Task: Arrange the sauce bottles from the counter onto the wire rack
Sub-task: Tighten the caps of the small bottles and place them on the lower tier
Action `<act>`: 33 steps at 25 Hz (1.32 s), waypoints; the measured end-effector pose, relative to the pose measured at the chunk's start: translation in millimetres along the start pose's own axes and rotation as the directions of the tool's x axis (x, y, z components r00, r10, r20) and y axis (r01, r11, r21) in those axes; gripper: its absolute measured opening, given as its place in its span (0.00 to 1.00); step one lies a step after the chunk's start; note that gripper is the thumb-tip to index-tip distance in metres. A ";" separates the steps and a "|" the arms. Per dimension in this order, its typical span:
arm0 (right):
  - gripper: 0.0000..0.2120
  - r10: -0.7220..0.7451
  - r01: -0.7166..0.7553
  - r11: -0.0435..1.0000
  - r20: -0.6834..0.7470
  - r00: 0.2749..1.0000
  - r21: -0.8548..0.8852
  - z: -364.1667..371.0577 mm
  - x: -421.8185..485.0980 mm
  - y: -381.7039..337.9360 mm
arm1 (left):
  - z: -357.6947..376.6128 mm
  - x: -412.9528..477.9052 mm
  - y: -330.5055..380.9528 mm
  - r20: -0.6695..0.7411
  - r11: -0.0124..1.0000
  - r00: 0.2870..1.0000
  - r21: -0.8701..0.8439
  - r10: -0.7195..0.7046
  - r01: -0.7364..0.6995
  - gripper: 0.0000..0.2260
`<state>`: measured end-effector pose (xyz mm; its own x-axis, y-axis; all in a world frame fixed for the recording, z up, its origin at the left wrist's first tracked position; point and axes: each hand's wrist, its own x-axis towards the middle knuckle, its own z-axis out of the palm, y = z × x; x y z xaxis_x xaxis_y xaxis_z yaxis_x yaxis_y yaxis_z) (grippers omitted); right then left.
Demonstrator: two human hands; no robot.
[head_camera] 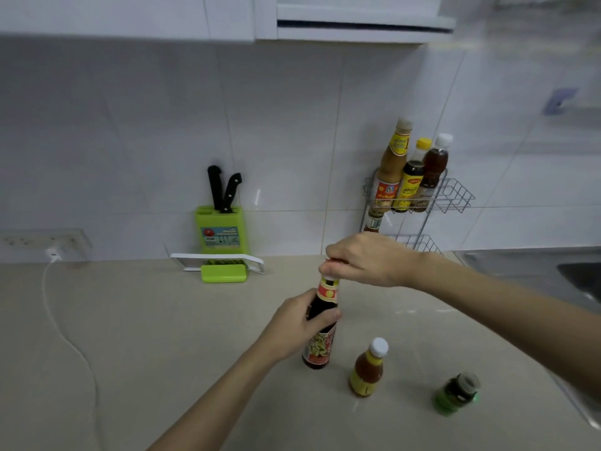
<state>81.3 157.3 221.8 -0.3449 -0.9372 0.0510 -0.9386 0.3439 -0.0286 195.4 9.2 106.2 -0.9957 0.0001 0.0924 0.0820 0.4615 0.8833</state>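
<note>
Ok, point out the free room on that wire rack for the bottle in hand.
The top shelf is bare at its right end, beside the three bottles crowding its left. The lower shelf looks mostly bare, though the right hand hides part of it.

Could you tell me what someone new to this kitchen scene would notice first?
Centre frame, a dark sauce bottle stands on the beige counter, the left hand around its body and the right hand on its cap. Behind it, three bottles crowd the wire rack on the tiled wall.
</note>
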 end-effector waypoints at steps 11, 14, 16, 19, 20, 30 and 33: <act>0.27 -0.111 0.103 0.976 -0.033 0.993 -0.194 -33.3 24.4 -4.9 | -31.3 16.6 32.9 0.401 0.937 0.915 -0.331 0.029 0.115 0.08; 0.26 -0.042 0.030 0.981 -0.056 0.998 -0.192 -29.1 30.0 -6.7 | -29.6 19.4 29.0 0.351 0.936 0.936 -0.338 0.027 0.100 0.07; 0.23 0.007 -0.023 0.976 -0.070 0.997 -0.217 -23.8 30.3 -7.4 | -27.6 20.6 26.6 0.323 0.943 0.946 -0.320 0.015 0.094 0.08; 0.16 0.061 -0.076 0.918 -0.050 0.997 -0.390 -19.9 28.7 -2.3 | -21.7 25.6 22.8 0.261 0.962 0.965 -0.264 -0.004 0.075 0.12; 0.12 0.083 -0.085 0.875 -0.025 0.996 -0.477 -18.4 27.4 -0.3 | -18.2 29.1 21.9 0.219 0.972 0.976 -0.227 -0.012 0.063 0.14; 0.21 0.401 -0.399 0.916 0.075 0.913 -0.040 -27.3 -4.8 41.3 | 17.3 78.1 35.0 0.162 0.974 0.985 -0.208 -0.053 0.087 0.15; 0.17 0.401 -0.365 0.729 0.071 0.913 0.579 -26.2 -24.3 68.6 | 18.4 103.0 48.4 0.230 0.950 0.971 -0.286 -0.060 0.127 0.09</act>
<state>25.1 205.2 244.8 -0.6910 -0.7220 -0.0353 -0.5530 0.5596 -0.6173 96.0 47.8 150.0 -0.9819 0.1766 -0.0692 -0.0360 0.1850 0.9821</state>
